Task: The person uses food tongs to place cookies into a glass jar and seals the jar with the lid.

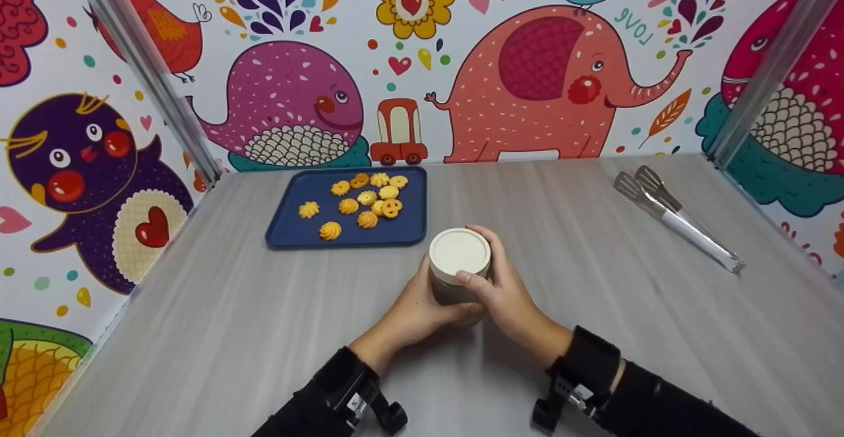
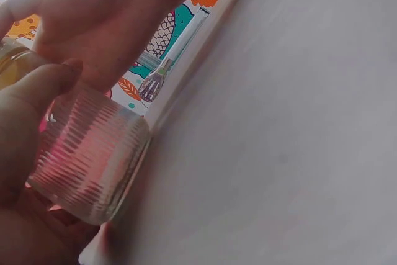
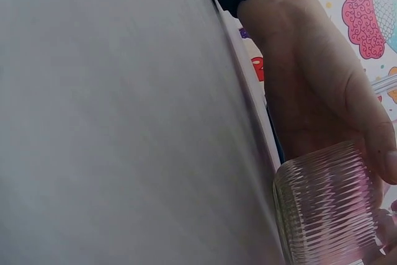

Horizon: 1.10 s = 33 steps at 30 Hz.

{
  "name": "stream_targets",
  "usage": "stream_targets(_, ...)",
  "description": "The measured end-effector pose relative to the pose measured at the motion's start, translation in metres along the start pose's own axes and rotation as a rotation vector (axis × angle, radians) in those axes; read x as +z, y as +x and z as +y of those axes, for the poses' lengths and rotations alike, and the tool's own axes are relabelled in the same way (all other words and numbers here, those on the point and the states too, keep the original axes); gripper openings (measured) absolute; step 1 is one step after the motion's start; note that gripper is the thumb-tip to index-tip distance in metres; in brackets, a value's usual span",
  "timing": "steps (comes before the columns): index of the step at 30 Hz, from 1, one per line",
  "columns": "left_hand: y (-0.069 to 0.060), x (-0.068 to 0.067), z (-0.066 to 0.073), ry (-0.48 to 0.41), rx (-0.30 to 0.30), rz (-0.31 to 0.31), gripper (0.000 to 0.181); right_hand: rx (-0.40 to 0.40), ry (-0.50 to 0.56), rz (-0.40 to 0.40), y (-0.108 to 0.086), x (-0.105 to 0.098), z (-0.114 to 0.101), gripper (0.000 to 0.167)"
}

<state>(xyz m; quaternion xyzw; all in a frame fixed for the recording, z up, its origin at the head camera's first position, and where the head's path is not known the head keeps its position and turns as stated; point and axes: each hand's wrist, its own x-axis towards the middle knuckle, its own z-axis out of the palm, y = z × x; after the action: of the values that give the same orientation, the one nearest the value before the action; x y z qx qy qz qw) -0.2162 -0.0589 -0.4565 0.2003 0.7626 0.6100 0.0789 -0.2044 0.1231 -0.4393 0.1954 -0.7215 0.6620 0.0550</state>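
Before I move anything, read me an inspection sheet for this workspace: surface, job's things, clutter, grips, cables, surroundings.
Surface: grey wood-grain tabletop, no spill seen.
Job's things: clear ribbed jar, topped by a cream lid.
Clutter: blue tray of biscuits at back left; tongs lying at right.
Grips: left grip curled round the jar's body; right grip holding at the lid.
Cables: nothing seen.
Surroundings: cartoon-patterned walls, metal corner posts.

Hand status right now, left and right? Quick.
Left hand: closed, holding the ribbed clear jar around its body.
Right hand: closed, holding the same jar higher up, thumb at the edge of the pale lid.
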Motion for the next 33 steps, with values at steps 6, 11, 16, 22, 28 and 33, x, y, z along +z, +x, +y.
stream_targets(6, 0.0002, 0.0003, 0.0006, 0.002, 0.009, 0.001, 0.113, -0.006, 0.018, 0.010, -0.0007, -0.0003, 0.0010, 0.080)
stream_targets(11, 0.0004, 0.0003, 0.0006, 0.025, 0.015, 0.009, 0.114, 0.003, -0.026, 0.040, -0.0009, 0.0009, 0.0013, 0.085)
stream_targets(16, 0.0009, -0.0003, -0.0011, 0.052, 0.026, 0.018, 0.113, 0.014, -0.056, 0.061, -0.0001, 0.0023, 0.0012, 0.084)
stream_targets(22, 0.0011, -0.0003, -0.0012, 0.040, 0.016, 0.013, 0.114, 0.012, -0.052, 0.061, 0.0002, 0.0026, 0.0011, 0.081)
stream_targets(28, 0.0000, 0.0003, 0.0005, 0.010, 0.010, 0.005, 0.113, -0.009, -0.011, 0.021, 0.0003, 0.0004, 0.0012, 0.075)
stream_targets(33, 0.0000, 0.0000, -0.0001, 0.006, 0.016, 0.003, 0.113, -0.013, -0.005, 0.006, 0.0008, -0.0002, 0.0011, 0.074)
